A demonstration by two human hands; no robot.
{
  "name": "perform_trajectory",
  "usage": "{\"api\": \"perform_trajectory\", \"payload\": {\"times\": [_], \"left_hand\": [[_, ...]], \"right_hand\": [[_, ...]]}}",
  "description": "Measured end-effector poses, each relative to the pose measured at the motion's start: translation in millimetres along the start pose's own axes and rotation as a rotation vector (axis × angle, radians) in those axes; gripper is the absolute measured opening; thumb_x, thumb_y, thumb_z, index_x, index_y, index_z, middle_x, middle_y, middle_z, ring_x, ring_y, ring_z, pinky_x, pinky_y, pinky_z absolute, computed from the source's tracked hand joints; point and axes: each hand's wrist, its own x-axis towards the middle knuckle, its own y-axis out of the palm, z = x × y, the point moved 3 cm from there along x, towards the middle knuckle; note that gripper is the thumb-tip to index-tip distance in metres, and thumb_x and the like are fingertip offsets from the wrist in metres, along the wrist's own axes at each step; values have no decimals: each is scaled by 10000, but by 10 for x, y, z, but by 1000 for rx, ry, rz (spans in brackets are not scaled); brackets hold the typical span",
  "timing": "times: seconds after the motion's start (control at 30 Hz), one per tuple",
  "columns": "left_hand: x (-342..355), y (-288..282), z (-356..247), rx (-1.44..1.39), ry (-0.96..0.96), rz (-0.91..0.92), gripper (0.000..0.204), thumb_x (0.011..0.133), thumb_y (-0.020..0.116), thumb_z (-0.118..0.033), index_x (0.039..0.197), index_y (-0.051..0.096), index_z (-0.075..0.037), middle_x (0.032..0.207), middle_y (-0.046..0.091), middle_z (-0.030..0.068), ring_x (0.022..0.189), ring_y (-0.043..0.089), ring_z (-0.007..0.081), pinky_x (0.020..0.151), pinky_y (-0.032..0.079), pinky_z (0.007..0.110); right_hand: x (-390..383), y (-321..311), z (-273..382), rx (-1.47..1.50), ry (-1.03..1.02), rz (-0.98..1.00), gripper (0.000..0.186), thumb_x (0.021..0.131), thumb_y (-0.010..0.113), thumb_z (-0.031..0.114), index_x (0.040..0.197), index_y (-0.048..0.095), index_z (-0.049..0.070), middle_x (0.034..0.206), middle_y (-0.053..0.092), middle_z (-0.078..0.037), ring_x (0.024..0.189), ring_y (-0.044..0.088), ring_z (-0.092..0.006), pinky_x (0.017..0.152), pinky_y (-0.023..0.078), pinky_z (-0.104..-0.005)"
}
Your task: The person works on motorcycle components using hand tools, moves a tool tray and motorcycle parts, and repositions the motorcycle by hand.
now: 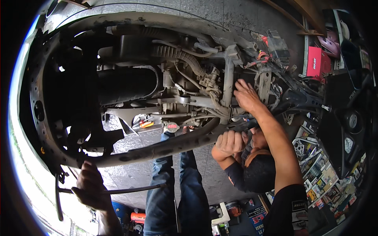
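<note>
A stripped scooter frame [170, 148] with a tyre [127, 84], hoses and engine parts [185, 90] spans the view. At lower left my left hand [89, 181] has its fingers curled over the lower frame rail, beside a dark rod [130, 190]. My right hand [246, 95] reaches in at the right of an upright crossmember [228, 78], fingers slightly apart and curved against parts in a dark gap, their tips partly hidden. Under that arm a co-worker's closed hand [231, 142] is raised just below the rail, close to wiring and metal parts.
A crouching co-worker [258, 173] is beside my legs [191, 188]. Tools [145, 124] lie beneath the frame. Red boxes [317, 63] and a black body panel [346, 118] stand at right, above cluttered packages [323, 181]. More containers [138, 217] sit along the bottom.
</note>
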Motion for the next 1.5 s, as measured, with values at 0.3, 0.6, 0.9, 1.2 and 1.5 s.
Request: {"api": "perform_trajectory", "payload": {"times": [0.3, 0.6, 0.9, 1.2, 1.5], "left_hand": [[-166, -5, 410, 434, 138, 24, 369, 879, 228, -221, 542, 282, -82, 596, 342, 47, 608, 358, 180, 587, 312, 311], [-139, 134, 477, 565, 212, -108, 352, 816, 288, -211, 474, 308, -129, 528, 384, 32, 527, 373, 168, 541, 314, 295], [-124, 215, 501, 719, 256, -50, 374, 844, 281, -198, 483, 308, -105, 525, 367, 50, 523, 350, 179, 510, 272, 306], [-119, 322, 503, 738, 310, -122, 200, 645, 419, -94, 490, 304, -148, 514, 335, 8, 523, 367, 173, 527, 297, 276], [-203, 290, 602, 768, 355, -202, 377, 840, 379, -278, 512, 374, -92, 547, 409, 60, 531, 404, 169, 502, 309, 301]], "right_hand": [[121, 267, -190, -32, -117, 222, 201, 761, 481, 121, 787, 642, 3, 957, 606, -179, 1138, 466, -343, 1031, 294, -469], [187, 418, -217, -287, -197, 196, 211, 769, 485, 132, 855, 670, 77, 989, 617, -111, 1144, 451, -288, 1040, 241, -464], [475, 551, -260, -1, -119, -44, 240, 822, 513, 189, 1032, 626, 166, 1146, 552, -135, 1080, 487, -308, 931, 354, -428], [457, 604, -255, 242, 55, -122, 296, 805, 538, 266, 1000, 574, 46, 1042, 571, -183, 1022, 505, -347, 889, 390, -401], [519, 629, -181, -55, -35, 135, 216, 804, 473, 132, 974, 603, 99, 1094, 566, -120, 1022, 515, -293, 903, 380, -409]]}}
